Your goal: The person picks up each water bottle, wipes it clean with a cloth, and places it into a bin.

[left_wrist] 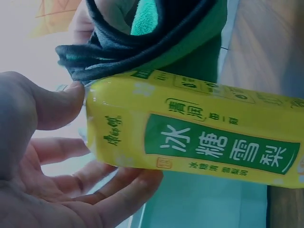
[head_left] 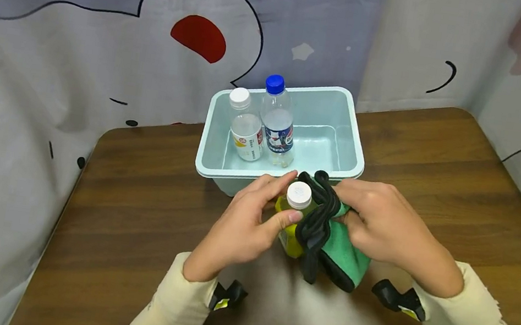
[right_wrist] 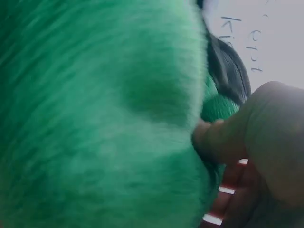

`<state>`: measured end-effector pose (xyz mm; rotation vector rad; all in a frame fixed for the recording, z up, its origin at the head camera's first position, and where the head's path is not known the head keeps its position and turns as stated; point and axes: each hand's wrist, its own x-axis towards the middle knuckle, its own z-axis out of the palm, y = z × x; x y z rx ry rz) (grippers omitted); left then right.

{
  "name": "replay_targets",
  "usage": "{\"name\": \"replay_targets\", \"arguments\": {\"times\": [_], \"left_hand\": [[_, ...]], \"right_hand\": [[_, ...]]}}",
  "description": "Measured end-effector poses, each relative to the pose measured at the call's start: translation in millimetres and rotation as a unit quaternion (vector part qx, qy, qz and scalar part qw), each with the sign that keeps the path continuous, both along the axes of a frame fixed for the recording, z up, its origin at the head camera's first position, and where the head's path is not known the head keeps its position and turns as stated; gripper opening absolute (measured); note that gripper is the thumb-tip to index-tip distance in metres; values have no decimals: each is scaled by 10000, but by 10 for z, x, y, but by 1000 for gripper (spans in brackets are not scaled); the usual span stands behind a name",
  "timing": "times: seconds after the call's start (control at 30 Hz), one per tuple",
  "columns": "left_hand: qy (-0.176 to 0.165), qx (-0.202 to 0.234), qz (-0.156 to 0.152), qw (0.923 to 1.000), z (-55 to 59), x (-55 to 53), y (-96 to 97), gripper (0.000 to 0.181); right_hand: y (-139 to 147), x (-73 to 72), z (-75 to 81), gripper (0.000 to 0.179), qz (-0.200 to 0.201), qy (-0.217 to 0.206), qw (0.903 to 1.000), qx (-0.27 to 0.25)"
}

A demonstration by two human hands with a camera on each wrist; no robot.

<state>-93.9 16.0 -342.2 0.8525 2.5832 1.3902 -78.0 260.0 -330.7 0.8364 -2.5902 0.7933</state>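
Note:
A drink bottle [head_left: 289, 247] with a yellow label and white cap stands in front of the bin. My left hand [head_left: 248, 219] holds it near the top, thumb on the near side and fingers on the far side. In the left wrist view, the bottle's yellow label [left_wrist: 199, 123] carries a green panel with white characters. My right hand [head_left: 389, 225] grips a green cloth [head_left: 344, 255] with black edging, bunched against the bottle's right side. The cloth [right_wrist: 104, 109] fills most of the right wrist view, pinched at its edge by the thumb; some fingers are hidden behind it.
Just behind the hands is a pale blue plastic bin [head_left: 323, 110]. Inside its left part stand a clear bottle with a white cap [head_left: 246, 135] and one with a blue cap [head_left: 278, 132]. The wooden table [head_left: 132, 222] meets a printed curtain [head_left: 80, 59] at the back.

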Motion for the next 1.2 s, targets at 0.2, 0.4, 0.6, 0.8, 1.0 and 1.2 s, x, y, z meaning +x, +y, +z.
{"name": "replay_targets", "arguments": {"times": [0.2,0.4,0.6,0.8,1.0,1.2], "left_hand": [[450,-57,232,9987,-9,39,28,58],[207,263,198,9992,-34,43,29,56],[236,374,58,9990,-46,39,7,48],[170,-33,-268,9995,-5,56,0,47],[-20,-746,171,9971,70,141,60,57],[26,-925,605,9939,112,144,111,63]], "right_hand": [[-67,-17,-216,29,-383,-599,9935,886],[-122,-89,-751,25,-412,-1606,9712,1711],[-17,-88,-671,29,-9,-2047,9611,1854],[116,3,-244,28,237,-1423,9813,1278],[90,74,106,43,250,-49,9977,624],[13,66,226,45,376,201,9970,649]]}}
